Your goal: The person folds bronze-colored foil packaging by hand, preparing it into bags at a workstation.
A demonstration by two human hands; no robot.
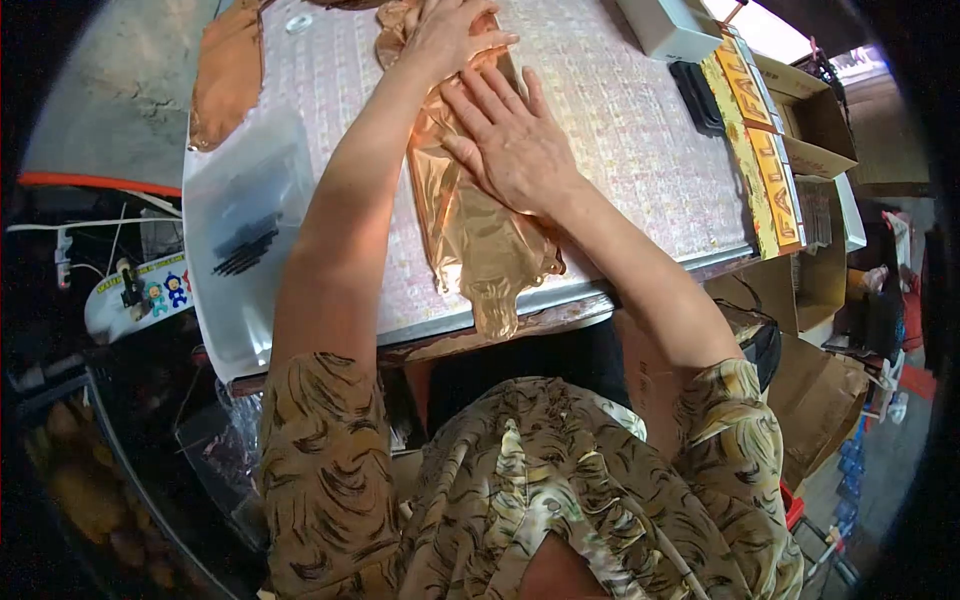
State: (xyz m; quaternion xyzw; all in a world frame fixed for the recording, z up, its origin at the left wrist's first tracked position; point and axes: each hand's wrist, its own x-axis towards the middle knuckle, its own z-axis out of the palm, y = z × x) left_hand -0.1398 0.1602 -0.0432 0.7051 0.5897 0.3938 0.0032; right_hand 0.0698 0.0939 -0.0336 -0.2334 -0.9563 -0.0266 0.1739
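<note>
A shiny copper-coloured foil balloon (470, 230), uninflated, lies lengthwise on the table with its narrow tail over the near edge. My left hand (450, 42) rests on the far part of the foil, thumb stretched out to the right; some of its fingertips are cut off by the top of the view. Just nearer to me, my right hand (515, 145) presses flat on the foil with fingers spread. The foil's far end is crumpled and partly covered by my left hand.
Another copper foil piece (228, 75) hangs over the table's left edge. A clear plastic bag with dark sticks (245, 248) lies at left. A black object (697, 97), white box (670, 28) and yellow-orange printed packs (765, 150) line the right side, beside cardboard boxes (805, 115).
</note>
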